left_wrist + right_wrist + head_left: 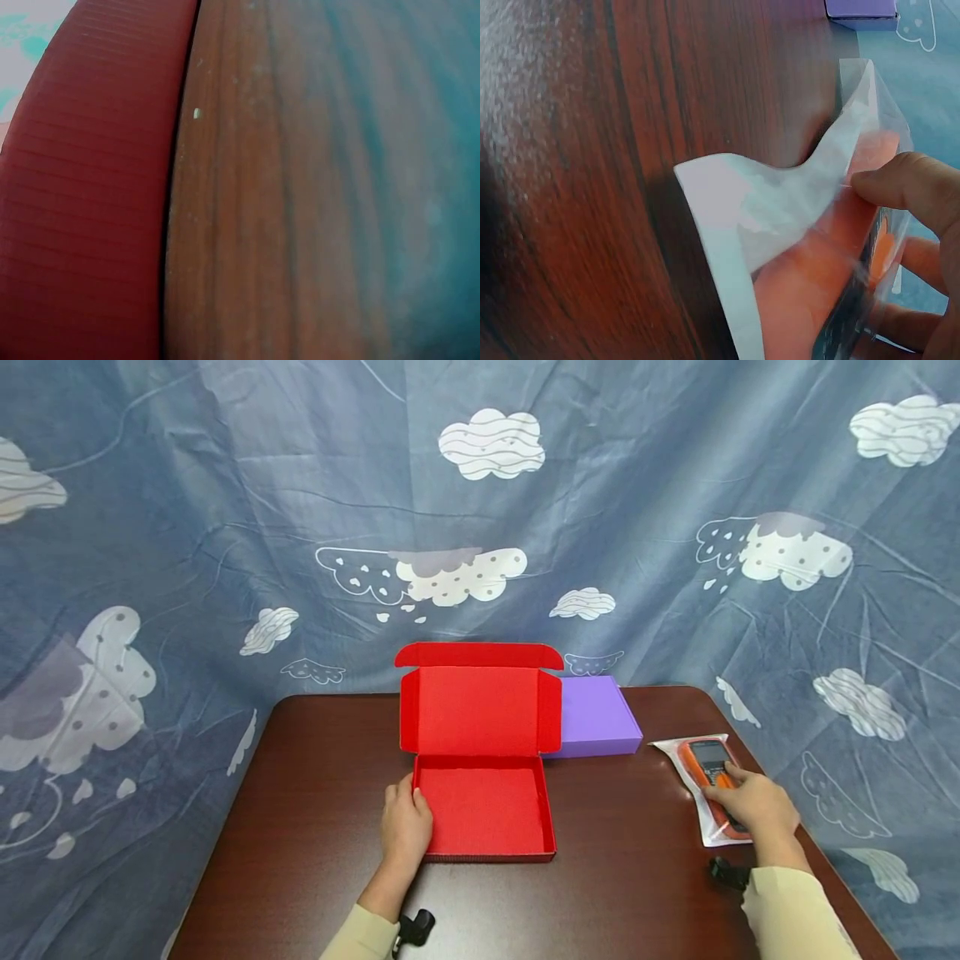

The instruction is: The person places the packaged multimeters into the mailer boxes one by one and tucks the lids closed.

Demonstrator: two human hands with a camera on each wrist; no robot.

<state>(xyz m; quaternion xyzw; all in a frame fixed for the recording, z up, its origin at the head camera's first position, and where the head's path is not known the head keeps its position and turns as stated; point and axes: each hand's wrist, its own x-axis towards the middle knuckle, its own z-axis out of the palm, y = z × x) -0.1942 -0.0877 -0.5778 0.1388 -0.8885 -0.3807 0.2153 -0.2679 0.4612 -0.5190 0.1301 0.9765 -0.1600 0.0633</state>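
In the head view a red cardboard box (486, 810) stands on the table with its lid raised at the back. My left hand (406, 827) grips its left wall, thumb along the upper edge and fingers on the outer side. The left wrist view shows the box's red side wall (90, 195) but no fingers. Near the table's right edge, my right hand (759, 806) holds an orange-and-black multimeter (708, 752) with a grey screen, inside a clear, white-backed plastic bag (780, 195). Up close, the right thumb presses the bag's side, with other fingers opposite, partly hidden.
Behind the red box, to its right, lies a closed purple box (596, 718). The dark wooden table (322, 793) reaches back to a blue curtain (360, 460) printed with clouds, which also hangs along both sides.
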